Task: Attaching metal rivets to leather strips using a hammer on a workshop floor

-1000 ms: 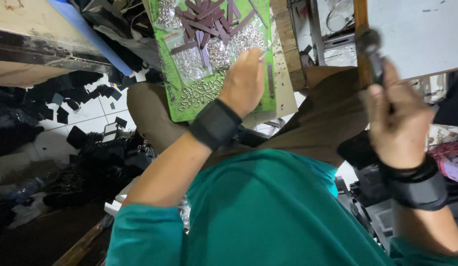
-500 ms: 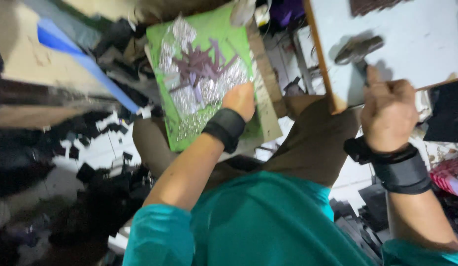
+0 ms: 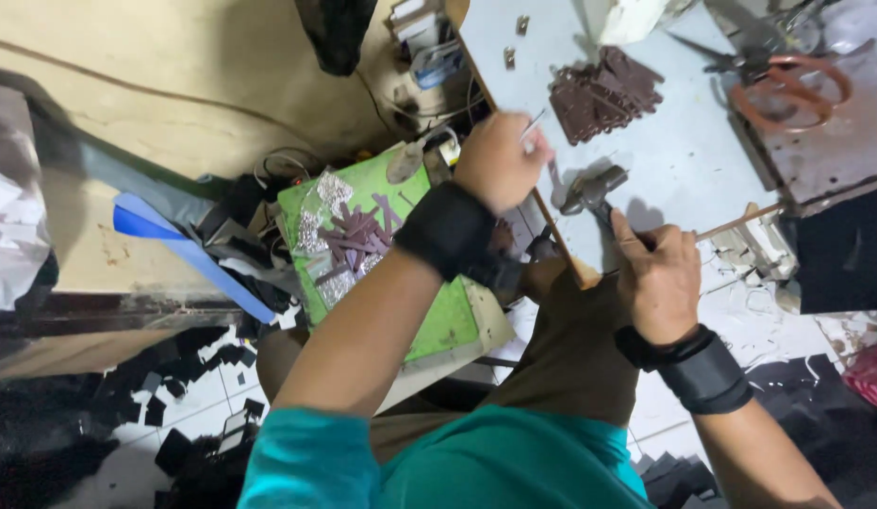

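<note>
Having left the green tray (image 3: 438, 325), the left hand (image 3: 500, 162) now pinches a thin nail (image 3: 533, 123) over the grey board (image 3: 684, 160), while the right hand (image 3: 657, 273) stays clenched around the hammer (image 3: 594, 191), ready for striking

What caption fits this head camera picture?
Right hand grips a hammer on the grey board; left hand pinches a nail.

green tray (image 3: 438, 330), dark brown pieces (image 3: 603, 92), orange-handled scissors (image 3: 787, 80), teal shirt (image 3: 476, 462)

Small craft workshop, hammer (image 3: 589, 191), scissors (image 3: 778, 80), cut scraps (image 3: 189, 401) littering tiled floor
</note>
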